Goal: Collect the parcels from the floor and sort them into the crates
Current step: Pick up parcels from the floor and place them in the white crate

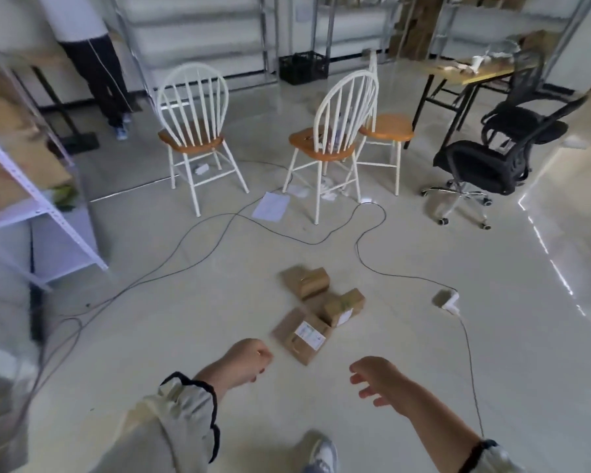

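Several brown cardboard parcels lie in a loose heap on the pale floor ahead of me: a flat one with a white label (302, 334) nearest, a small one with a label (344, 307) on top behind it, and a third (307, 280) farthest. My left hand (248, 358) hovers just left of the nearest parcel with its fingers curled and nothing in it. My right hand (377, 378) hangs to the right of the heap, fingers loosely spread, touching nothing. A black crate (303, 67) stands far off by the back wall.
Black cables (219, 230) snake across the floor, one ending at a power strip (446, 299). Three white wooden chairs (331, 145), a black office chair (485, 165) and a table (468, 75) stand behind. Metal shelving (31, 199) is at left. A person (96, 63) stands at the back left. My shoe (321, 454) is below.
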Motion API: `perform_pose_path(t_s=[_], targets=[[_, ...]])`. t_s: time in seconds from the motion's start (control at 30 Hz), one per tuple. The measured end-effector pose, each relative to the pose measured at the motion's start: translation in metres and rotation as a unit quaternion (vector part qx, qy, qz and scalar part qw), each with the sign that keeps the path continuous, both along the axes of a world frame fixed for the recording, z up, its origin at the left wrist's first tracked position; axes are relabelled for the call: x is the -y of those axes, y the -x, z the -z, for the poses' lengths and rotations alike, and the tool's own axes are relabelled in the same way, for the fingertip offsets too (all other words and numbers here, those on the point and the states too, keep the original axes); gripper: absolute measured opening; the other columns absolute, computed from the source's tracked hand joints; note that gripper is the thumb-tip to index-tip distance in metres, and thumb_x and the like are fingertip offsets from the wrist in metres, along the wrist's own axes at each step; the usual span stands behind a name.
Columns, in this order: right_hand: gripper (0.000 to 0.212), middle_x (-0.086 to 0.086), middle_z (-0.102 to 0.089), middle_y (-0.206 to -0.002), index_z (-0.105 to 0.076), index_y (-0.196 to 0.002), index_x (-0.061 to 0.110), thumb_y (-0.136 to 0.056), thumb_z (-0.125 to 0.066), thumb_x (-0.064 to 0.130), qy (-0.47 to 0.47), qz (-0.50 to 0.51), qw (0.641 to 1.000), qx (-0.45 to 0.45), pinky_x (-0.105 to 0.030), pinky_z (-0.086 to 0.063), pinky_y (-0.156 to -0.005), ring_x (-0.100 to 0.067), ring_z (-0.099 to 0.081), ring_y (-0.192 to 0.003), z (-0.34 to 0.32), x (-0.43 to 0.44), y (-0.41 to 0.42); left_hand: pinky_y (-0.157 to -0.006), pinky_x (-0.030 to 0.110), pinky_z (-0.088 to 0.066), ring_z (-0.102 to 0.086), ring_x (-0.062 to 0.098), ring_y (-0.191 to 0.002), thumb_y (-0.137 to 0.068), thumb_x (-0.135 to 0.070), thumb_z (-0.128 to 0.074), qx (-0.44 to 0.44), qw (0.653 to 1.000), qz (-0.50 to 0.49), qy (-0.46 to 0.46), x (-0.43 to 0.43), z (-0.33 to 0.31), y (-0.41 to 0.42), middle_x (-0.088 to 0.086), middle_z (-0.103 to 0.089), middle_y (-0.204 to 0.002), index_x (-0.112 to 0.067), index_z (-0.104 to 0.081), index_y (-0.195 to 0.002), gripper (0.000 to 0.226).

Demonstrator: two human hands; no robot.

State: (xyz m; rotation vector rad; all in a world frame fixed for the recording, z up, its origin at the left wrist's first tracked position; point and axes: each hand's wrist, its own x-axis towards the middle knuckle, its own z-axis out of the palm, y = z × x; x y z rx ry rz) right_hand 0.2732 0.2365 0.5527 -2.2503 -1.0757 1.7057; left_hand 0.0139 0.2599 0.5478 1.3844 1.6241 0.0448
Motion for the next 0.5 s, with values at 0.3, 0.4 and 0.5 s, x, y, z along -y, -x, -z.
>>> perform_pose_path(t_s=[0.3, 0.4, 0.5], targets=[[0.023, -0.005, -0.063, -0.096, -0.058, -0.108, 0.009, -0.095, -0.044, 0.021, 0.027, 0.069, 0.997, 0.002, -0.025, -0.038, -0.063, -0.019, -0.053, -0.076, 0.159, -0.162, -0.009, -0.069, 0.028, -0.044, -0.052, 0.022, -0.073, -0.092, -0.024, -0.046, 0.023, 0.998, -0.057, 0.014, -0.161, 0.15, -0.038, 0.01, -0.061, -0.086, -0.015, -0.059, -0.085, 0.017], [0.022, -0.005, -0.062, -0.096, -0.056, -0.109, 0.008, -0.096, -0.043, 0.02, 0.038, 0.068, 0.997, 0.016, -0.022, -0.035, -0.058, -0.02, -0.052, -0.076, 0.252, -0.206, -0.016, -0.07, 0.029, -0.041, -0.049, 0.022, -0.073, -0.091, -0.018, -0.045, 0.045, 0.995, -0.083, 0.017, -0.211, 0.24, -0.051, 0.009, -0.059, -0.084, -0.015, -0.058, -0.084, 0.015], [0.018, -0.006, -0.061, -0.094, -0.056, -0.103, 0.006, -0.096, -0.042, 0.015, 0.049, 0.062, 0.996, 0.05, -0.022, -0.033, -0.054, -0.018, -0.051, -0.068, 0.368, -0.246, -0.022, -0.066, 0.027, -0.038, -0.047, 0.021, -0.069, -0.087, -0.013, -0.045, 0.035, 0.995, -0.092, 0.017, -0.254, 0.361, -0.058, 0.006, -0.056, -0.078, -0.016, -0.054, -0.076, 0.015]])
